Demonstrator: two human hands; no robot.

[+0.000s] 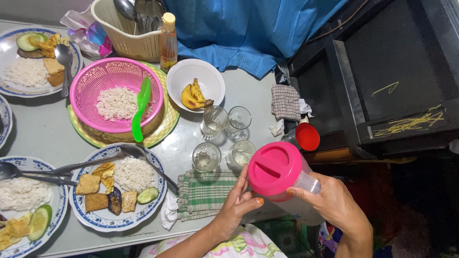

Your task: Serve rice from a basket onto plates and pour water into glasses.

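A clear plastic jug with a bright pink lid [277, 170] is held upright at the table's right edge. My right hand [337, 204] wraps its handle side, thumb against the lid's rim. My left hand [237, 203] rests its fingers on the lid's left side. Just left of the jug stand several clear drinking glasses [206, 156], two nearer ones and two farther ones [214, 119]. A green checked cloth [204, 192] lies under my left hand.
A pink basket of rice with a green spoon [117, 93] sits mid-table, beside a white bowl of bananas [197, 87]. Plates of rice and fried pieces [118, 188] line the left. A cutlery basket [129, 28], bottle [168, 43] and red-lidded cup [306, 136] stand nearby.
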